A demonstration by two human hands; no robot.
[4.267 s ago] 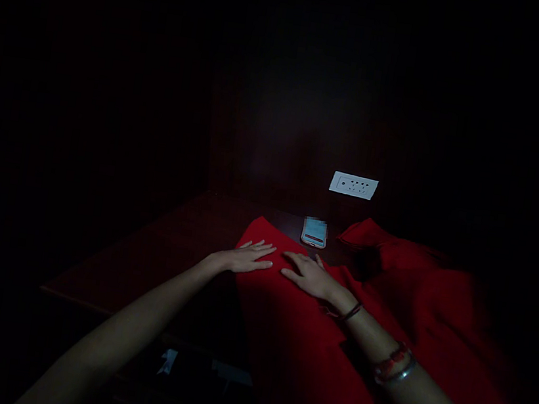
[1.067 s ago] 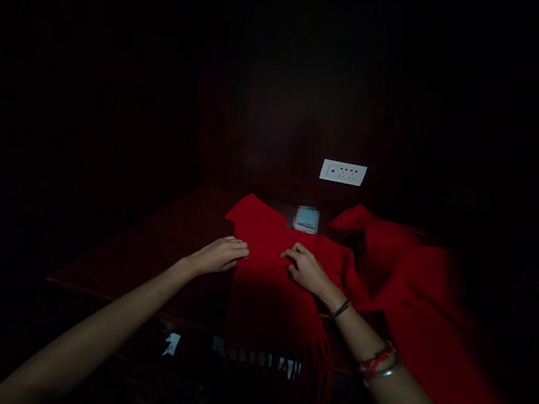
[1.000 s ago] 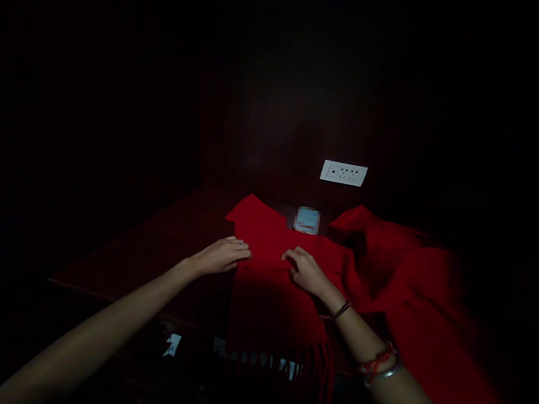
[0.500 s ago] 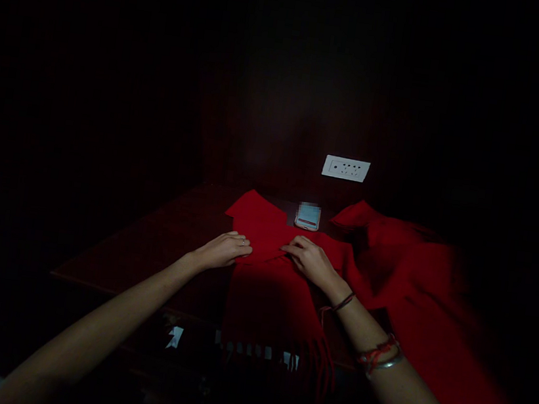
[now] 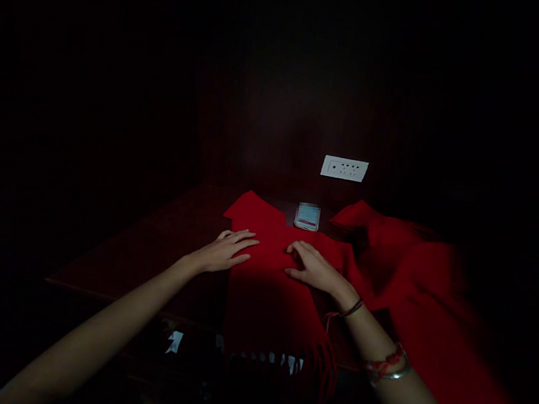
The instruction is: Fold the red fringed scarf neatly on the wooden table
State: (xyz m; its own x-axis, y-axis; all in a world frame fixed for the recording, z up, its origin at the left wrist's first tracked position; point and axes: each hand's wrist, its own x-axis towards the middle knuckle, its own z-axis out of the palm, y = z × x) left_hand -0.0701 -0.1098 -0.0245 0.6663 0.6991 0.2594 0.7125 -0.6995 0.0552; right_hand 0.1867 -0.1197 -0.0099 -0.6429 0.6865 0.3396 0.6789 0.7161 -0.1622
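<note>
A red fringed scarf [image 5: 266, 301] lies across a dark table, its tasselled end hanging over the front edge. My left hand [image 5: 226, 251] rests on the scarf's left side with the fingers stretched out and apart. On the opposite side, my right hand [image 5: 311, 265] touches the cloth with fingers loosely curved and thumb apart. Neither hand grips the fabric. From the right hand's side the scarf runs on in loose folds to the right, where its far part fades into shadow.
A phone [image 5: 308, 216] with a lit screen lies behind the scarf. On the back wall is a white socket plate [image 5: 344, 168]. The dark table [image 5: 133, 257] ends at a front edge, with pale scraps [image 5: 174, 342] showing below it. Most surroundings are too dark to make out.
Both hands have let go of the pinched cloth and their fingers have spread. The raised fold between them now lies flatter, and the right hand has shifted slightly toward me.
</note>
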